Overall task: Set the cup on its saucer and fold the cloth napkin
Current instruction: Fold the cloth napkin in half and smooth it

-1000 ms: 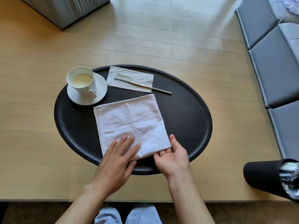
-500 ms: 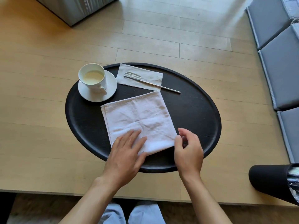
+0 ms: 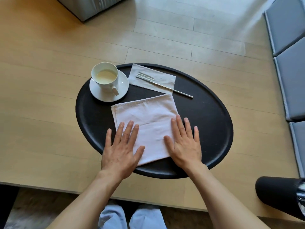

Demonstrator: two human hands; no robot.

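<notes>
A white cup [image 3: 105, 76] holding a pale drink stands on its white saucer [image 3: 123, 85] at the far left of a black oval tray [image 3: 206, 123]. A pale cloth napkin [image 3: 148, 116], folded to a rough square, lies in the tray's middle. My left hand [image 3: 122, 149] lies flat, fingers spread, on the napkin's near left corner. My right hand [image 3: 184, 142] presses flat on its right edge, partly on the tray. Neither hand grips anything.
A metal fork [image 3: 163, 85] rests on a grey paper napkin [image 3: 165, 78] at the tray's far side. The tray sits on a light wooden surface. Grey cushions [image 3: 290, 71] line the right edge. A black cylinder [image 3: 279, 197] lies at the near right.
My right hand has moved from the napkin's near right corner to lie flat on its right side. My left hand has slid to the napkin's left corner. The view has shifted.
</notes>
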